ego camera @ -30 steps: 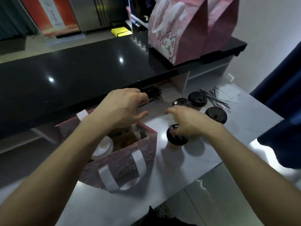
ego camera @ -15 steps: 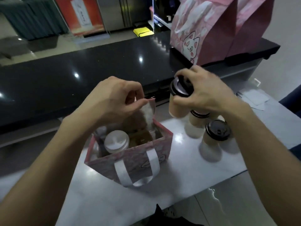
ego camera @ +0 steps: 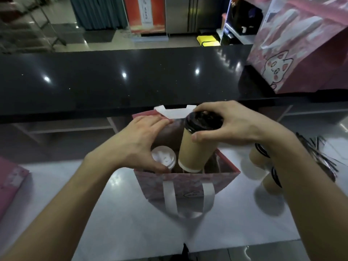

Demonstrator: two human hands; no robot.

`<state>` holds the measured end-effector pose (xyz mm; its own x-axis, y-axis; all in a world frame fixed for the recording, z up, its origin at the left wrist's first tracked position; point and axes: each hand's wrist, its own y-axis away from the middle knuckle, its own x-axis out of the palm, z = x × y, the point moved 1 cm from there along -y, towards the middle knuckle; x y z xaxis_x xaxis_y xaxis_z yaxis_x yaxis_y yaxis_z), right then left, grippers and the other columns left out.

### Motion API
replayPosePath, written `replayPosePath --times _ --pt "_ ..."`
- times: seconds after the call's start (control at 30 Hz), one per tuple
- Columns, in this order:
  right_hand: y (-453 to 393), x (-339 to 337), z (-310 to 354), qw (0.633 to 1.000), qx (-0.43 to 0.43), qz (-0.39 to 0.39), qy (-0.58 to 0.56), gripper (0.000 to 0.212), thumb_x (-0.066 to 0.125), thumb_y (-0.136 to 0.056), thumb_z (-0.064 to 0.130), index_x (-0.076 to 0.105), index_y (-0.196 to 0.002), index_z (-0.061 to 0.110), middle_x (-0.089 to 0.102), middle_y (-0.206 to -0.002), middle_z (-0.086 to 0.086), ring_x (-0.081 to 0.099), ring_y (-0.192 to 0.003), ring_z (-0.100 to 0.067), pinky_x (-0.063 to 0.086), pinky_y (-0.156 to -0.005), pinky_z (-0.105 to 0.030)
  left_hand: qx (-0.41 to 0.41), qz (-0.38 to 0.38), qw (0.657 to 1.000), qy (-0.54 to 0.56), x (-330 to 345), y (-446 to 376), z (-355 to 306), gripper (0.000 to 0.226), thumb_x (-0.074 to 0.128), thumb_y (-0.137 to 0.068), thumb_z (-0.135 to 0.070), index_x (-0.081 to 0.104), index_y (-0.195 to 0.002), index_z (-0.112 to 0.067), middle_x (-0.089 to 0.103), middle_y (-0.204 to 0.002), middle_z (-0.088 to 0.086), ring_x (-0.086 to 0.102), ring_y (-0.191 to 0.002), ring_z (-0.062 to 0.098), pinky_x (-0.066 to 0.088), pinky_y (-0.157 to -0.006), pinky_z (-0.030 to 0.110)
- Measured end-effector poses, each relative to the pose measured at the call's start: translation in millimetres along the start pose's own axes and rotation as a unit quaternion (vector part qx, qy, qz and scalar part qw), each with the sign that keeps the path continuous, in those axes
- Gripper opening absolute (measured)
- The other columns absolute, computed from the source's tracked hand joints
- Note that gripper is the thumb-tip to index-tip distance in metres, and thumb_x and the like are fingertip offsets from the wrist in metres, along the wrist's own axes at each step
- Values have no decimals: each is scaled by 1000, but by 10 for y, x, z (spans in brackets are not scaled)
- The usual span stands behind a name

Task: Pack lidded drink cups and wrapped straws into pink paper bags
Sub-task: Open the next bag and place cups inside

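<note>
An open pink paper bag [ego camera: 188, 187] with white ribbon handles stands on the pale worktop. Inside it, at the left, sits a cup with a white lid [ego camera: 163, 157]. My right hand [ego camera: 227, 125] grips a tan cup with a black lid [ego camera: 195, 147] by its top, tilted, with its base dipping into the bag's mouth. My left hand [ego camera: 139, 142] spreads across the bag's left side, fingers on the back rim and thumb by the white lid. Two more black-lidded cups [ego camera: 258, 157] stand right of the bag, partly hidden by my right forearm. Wrapped straws [ego camera: 318, 153] lie at the far right.
A raised black counter [ego camera: 131, 80] runs behind the bag, close to its back edge. A tall pink bag with a cat print [ego camera: 301, 53] stands on it at the right. Flat pink bags [ego camera: 11, 183] lie at the left edge of the worktop.
My right hand picked a black-lidded cup off the worktop, lifted it and carried it left over the bag, where its base now enters. My left hand moved from the bag's flap onto its left rim.
</note>
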<state>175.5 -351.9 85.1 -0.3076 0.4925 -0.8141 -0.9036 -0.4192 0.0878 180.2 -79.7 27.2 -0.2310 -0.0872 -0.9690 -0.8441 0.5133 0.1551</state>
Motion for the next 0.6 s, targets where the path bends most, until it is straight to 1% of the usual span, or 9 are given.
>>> replayPosePath --times 0.03,0.07,0.17,0.27,0.3,0.37,0.43,0.5,0.6 --pt "-25 35 -22 1000 -6 8 6 75 70 -64 88 66 -128 49 70 -116 20 66 -107 -2 60 -91 -33 3 -2 1000 1 37 -1 33 133 79 -61 -88 17 -168 -38 24 -172 -11 19 -161 19 17 -135 42" --pt "-60 67 -44 1000 -8 15 20 79 72 -64 89 62 -132 51 66 -119 20 64 -110 -3 58 -92 -31 6 -3 1000 4 76 -3 57 140 76 -58 -93 10 -168 -38 16 -173 -13 9 -162 19 7 -134 40" --pt "-206 177 -93 995 12 22 97 93 80 -63 86 50 -144 51 56 -121 19 56 -113 -10 52 -92 -30 15 7 1000 10 185 -7 95 154 64 -48 -105 -10 -166 -40 -8 -173 -23 -20 -159 4 -20 -121 30" --pt "-341 406 -95 980 2 52 191 95 89 -67 70 47 -147 39 55 -128 15 57 -115 -14 58 -92 -33 18 18 1000 2 261 -42 126 159 61 -48 -108 -25 -163 -42 -25 -175 -19 -55 -142 -1 -34 -116 27" --pt "-386 505 -98 973 -6 62 222 93 91 -68 65 48 -145 35 57 -131 12 59 -116 -15 60 -92 -34 19 21 1000 2 270 -55 134 158 60 -47 -109 -28 -161 -43 -27 -175 -17 -60 -136 -3 -37 -114 26" --pt "-488 677 -122 959 -9 85 270 93 92 -70 58 50 -148 29 58 -138 7 62 -123 -19 61 -95 -37 24 25 999 2 276 -73 140 156 58 -46 -110 -32 -156 -47 -30 -174 -16 -61 -134 -2 -41 -111 25" --pt "-599 790 -162 947 5 114 300 101 93 -71 56 46 -156 31 51 -147 4 60 -128 -24 59 -92 -36 29 32 999 3 285 -81 137 156 57 -46 -111 -35 -155 -47 -32 -175 -14 -60 -137 0 -43 -111 26" --pt "-695 860 -213 932 21 139 333 106 94 -72 54 39 -161 36 46 -150 -1 60 -126 -27 55 -86 -36 32 37 999 4 300 -90 142 158 58 -49 -110 -35 -157 -43 -40 -172 -12 -59 -139 2 -43 -111 28" --pt "-800 965 -288 912 40 179 366 109 95 -74 49 35 -164 35 48 -149 -5 61 -123 -29 57 -91 -38 34 40 999 10 309 -93 152 157 57 -50 -111 -42 -152 -44 -64 -147 -21 -61 -137 0 -46 -107 25"
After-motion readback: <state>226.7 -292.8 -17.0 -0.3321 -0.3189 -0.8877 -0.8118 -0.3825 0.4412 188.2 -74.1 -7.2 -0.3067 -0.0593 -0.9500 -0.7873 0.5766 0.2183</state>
